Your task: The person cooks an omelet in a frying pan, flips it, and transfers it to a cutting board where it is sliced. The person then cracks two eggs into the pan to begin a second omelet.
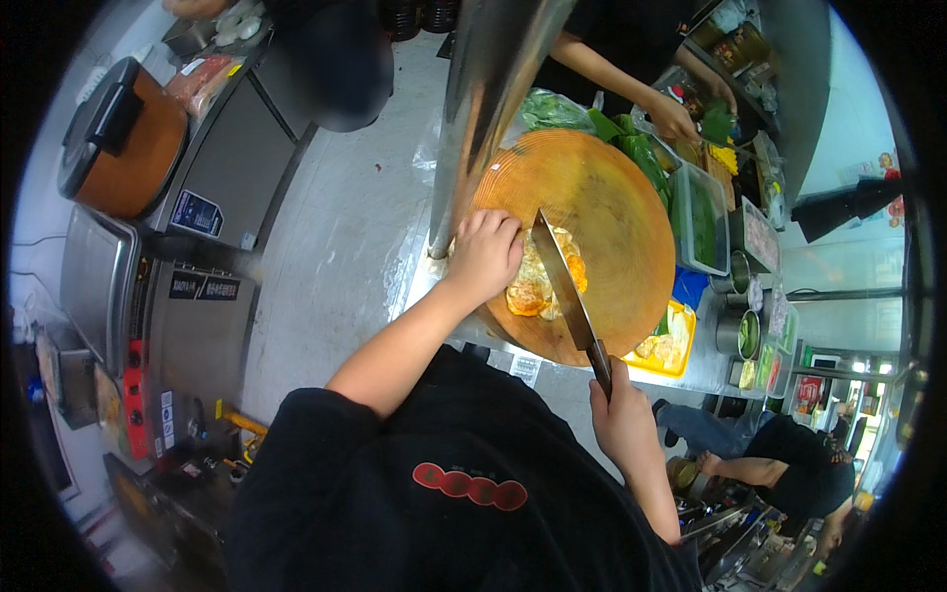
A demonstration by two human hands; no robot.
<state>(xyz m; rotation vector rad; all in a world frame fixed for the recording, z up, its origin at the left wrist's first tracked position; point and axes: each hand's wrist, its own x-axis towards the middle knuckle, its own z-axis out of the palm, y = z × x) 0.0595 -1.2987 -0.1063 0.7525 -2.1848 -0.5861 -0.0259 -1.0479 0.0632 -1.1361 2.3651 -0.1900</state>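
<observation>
On a round wooden chopping block [621,200] lie fried eggs [527,285], browned white with orange yolk showing. My right hand [625,411] grips the dark handle of a kitchen knife [564,285]. Its long blade crosses over the eggs, point away from me; whether it has cut through cannot be seen. My left hand [484,248] rests at the eggs' left edge with fingers bent together, its palm side hidden. A yellow tray [692,344] with more fried egg [668,346] stands just right of the block.
A steel post [473,111] rises close to the block's left side. Bagged leafy greens [555,111] and a clear plastic tub [699,218] crowd the far and right sides. Across the counter a co-worker's hand [673,118] handles greens. Another person [792,462] bends at the lower right.
</observation>
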